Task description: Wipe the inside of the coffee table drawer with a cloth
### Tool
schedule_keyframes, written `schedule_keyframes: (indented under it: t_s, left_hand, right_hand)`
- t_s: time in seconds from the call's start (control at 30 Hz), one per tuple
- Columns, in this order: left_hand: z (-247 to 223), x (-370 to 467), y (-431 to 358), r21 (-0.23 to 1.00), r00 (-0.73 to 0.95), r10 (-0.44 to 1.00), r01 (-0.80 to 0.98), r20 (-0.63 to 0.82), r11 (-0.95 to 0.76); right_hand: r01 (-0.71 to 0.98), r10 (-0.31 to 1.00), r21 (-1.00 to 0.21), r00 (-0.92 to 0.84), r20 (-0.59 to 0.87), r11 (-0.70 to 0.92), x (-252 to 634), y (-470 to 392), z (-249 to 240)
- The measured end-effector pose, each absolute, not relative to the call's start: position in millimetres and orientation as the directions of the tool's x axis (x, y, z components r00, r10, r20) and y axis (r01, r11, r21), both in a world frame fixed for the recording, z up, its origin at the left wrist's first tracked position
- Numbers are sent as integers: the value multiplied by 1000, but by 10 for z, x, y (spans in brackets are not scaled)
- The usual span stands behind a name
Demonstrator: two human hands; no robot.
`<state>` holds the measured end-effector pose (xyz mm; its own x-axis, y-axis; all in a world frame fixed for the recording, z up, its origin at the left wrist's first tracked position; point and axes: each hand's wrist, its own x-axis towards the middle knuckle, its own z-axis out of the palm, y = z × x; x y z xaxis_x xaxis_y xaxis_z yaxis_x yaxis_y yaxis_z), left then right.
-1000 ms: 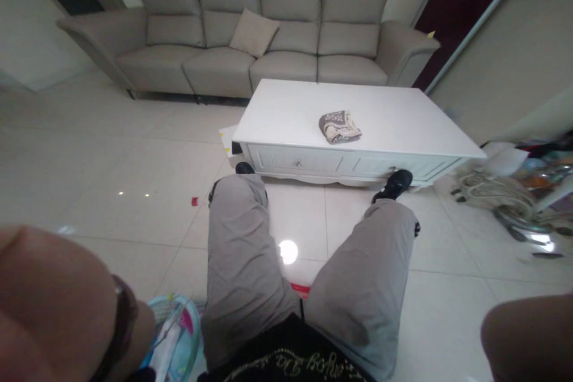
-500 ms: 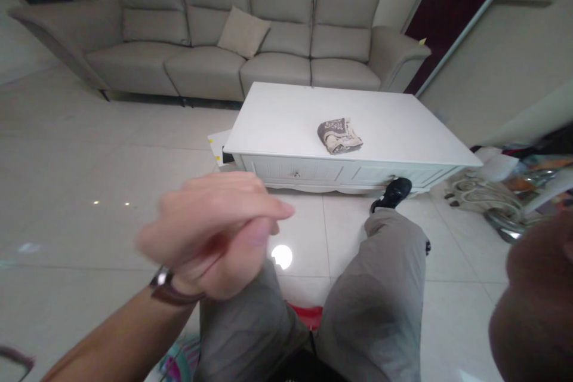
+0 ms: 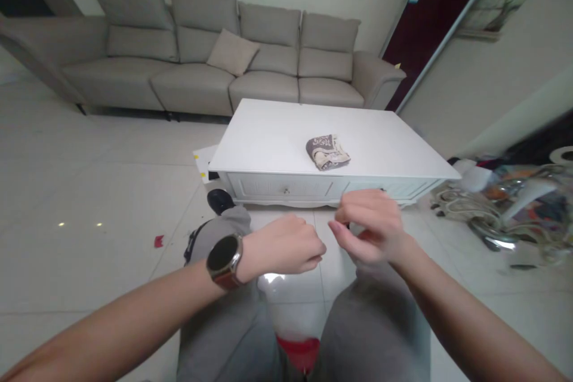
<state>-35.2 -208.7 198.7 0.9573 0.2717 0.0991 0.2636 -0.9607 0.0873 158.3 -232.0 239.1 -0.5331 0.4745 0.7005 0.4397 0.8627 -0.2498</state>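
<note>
My left hand (image 3: 286, 245), with a dark-faced watch (image 3: 224, 253) on its wrist, is curled into a fist above my knees, its back turned up. Nothing shows in it. Facing it across a small gap is my right hand (image 3: 371, 224), its fingers bent inward and the thumb low beside them; I see nothing held. Both hands are in the air, apart from each other. Beyond them a folded grey-and-cream patterned cloth (image 3: 328, 152) lies near the front edge of the white coffee table (image 3: 268, 131). Neither hand touches the cloth or the table.
A long grey sofa (image 3: 188, 86) with a loose cushion (image 3: 233, 52) stands behind the table. To the right lie cables (image 3: 465, 206) and piled items by a metal stand (image 3: 501, 242). A red scrap (image 3: 159, 241) is on the floor at left. Something red (image 3: 299, 352) shows between my legs.
My left hand has moved right and away from the camera. My right hand has come in from the blurred right edge to face it. The view has tilted up slightly, and my legs have shifted.
</note>
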Motion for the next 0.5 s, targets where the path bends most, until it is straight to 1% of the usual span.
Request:
schedule_keyframes:
  t_s: [0.07,0.1,0.17,0.23,0.3,0.33,0.37,0.4,0.43,0.5]
  left_hand:
    - [1920,-253,-2069,84,954,297,293,45,-953]
    - [1904,-213,-2065,90,949,315,313,5,-945]
    - [1899,-149,-2047,115,926,367,375,-89,-920]
    - [1901,-100,-1993,138,887,423,449,-185,-883]
    - [1870,-64,-1894,149,850,456,503,-264,-851]
    - [1832,-53,-1831,157,838,461,517,-293,-841]
    - [1775,-48,-1762,170,832,457,523,-315,-835]
    - [1698,-51,-1693,190,829,451,527,-331,-829]
    - [1602,-61,-1625,212,827,446,531,-344,-821]
    - [1365,-101,-1514,250,818,441,544,-368,-801]
  right_hand:
    - [536,581,-267,-591,559,801,1653,-2062,2171]
    - [589,643,-278,-613,458,759,1674,-1954,2084]
    - [687,738,-272,-646,196,674,1665,-1775,1944]
    - [747,752,-244,-652,-94,618,1587,-1631,1816]
    - [776,693,-226,-629,-353,589,1467,-1501,1674]
    - [784,653,-217,-608,-451,581,1406,-1439,1596]
    - [792,620,-206,-586,-521,575,1351,-1382,1513]
    - [795,605,-196,-574,-552,575,1308,-1330,1428]
    - [791,608,-190,-578,-545,582,1280,-1288,1341]
    - [770,641,-189,-619,-454,609,1268,-1237,1165]
